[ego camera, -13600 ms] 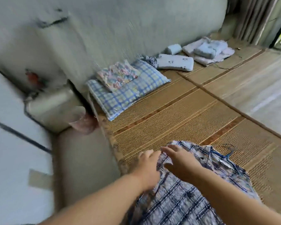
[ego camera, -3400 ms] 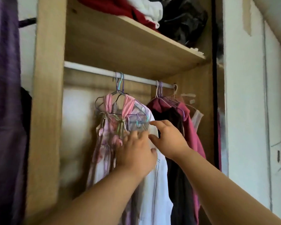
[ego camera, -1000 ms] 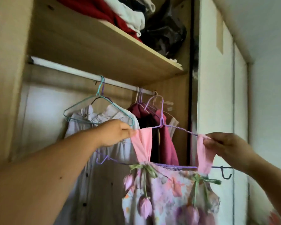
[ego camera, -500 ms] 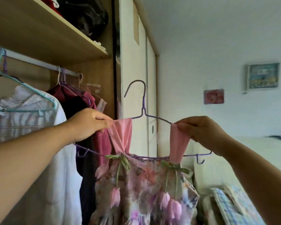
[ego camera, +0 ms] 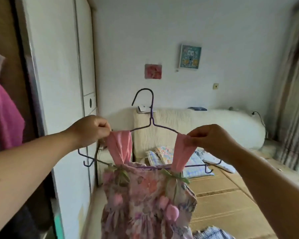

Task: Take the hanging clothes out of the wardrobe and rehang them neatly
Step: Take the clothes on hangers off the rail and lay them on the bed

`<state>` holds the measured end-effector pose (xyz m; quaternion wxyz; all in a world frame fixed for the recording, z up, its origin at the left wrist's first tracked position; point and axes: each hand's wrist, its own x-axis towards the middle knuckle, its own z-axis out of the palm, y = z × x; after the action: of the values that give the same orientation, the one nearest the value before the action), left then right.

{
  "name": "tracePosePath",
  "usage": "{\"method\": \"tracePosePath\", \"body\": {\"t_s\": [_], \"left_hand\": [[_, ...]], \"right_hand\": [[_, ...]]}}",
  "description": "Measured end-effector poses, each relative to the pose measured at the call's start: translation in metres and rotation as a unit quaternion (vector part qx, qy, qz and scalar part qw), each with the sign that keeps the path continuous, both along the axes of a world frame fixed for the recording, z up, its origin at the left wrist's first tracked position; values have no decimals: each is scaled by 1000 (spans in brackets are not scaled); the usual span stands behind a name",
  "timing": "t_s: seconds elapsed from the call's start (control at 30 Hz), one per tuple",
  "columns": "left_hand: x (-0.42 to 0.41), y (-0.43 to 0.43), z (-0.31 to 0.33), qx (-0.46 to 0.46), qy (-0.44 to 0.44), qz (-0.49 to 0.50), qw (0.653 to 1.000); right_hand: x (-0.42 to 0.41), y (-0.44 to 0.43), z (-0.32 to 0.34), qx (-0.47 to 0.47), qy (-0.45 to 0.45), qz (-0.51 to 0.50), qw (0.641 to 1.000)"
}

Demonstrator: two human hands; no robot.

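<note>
A floral dress [ego camera: 146,200] with two pink straps hangs on a purple wire hanger [ego camera: 151,116], held up in front of me, away from the wardrobe. My left hand [ego camera: 90,131] pinches the left strap together with the hanger's left shoulder. My right hand [ego camera: 209,139] pinches the right strap at the hanger's right shoulder. The hanger's hook points up and is free of any rail. A pink garment [ego camera: 4,114] still hangs inside the wardrobe [ego camera: 55,83] at the far left.
A bed with a woven mat [ego camera: 221,200] lies ahead and below, with a checked pillow [ego camera: 193,163] near its padded headboard [ego camera: 214,128]. A plaid shirt [ego camera: 212,233] lies on the mat at the bottom edge. Curtains [ego camera: 293,94] hang at the right.
I have turned right, away from the wardrobe toward the bed, carrying the dress on its hanger. Both hands keep the same grip on the straps.
</note>
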<state>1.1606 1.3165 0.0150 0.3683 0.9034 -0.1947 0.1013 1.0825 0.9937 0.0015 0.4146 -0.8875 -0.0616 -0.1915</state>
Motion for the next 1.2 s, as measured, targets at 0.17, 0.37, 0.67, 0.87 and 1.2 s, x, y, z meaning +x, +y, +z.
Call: {"method": "tracePosePath", "body": {"t_s": [0.17, 0.37, 0.67, 0.87, 1.2], "left_hand": [[-11, -73, -41, -2, 45, -126, 991], [-33, -142, -75, 45, 37, -187, 981], [-75, -214, -105, 90, -5, -257, 962], [-79, -248, -119, 84, 8, -377, 922], [-94, -287, -114, 156, 166, -538, 812]], "right_hand": [[-55, -54, -32, 16, 26, -68, 997], [-122, -113, -62, -27, 58, -120, 991], [-207, -144, -115, -97, 158, -226, 956], [-262, -128, -131, -38, 194, -313, 929], [-338, -69, -125, 99, 281, -417, 859]]}}
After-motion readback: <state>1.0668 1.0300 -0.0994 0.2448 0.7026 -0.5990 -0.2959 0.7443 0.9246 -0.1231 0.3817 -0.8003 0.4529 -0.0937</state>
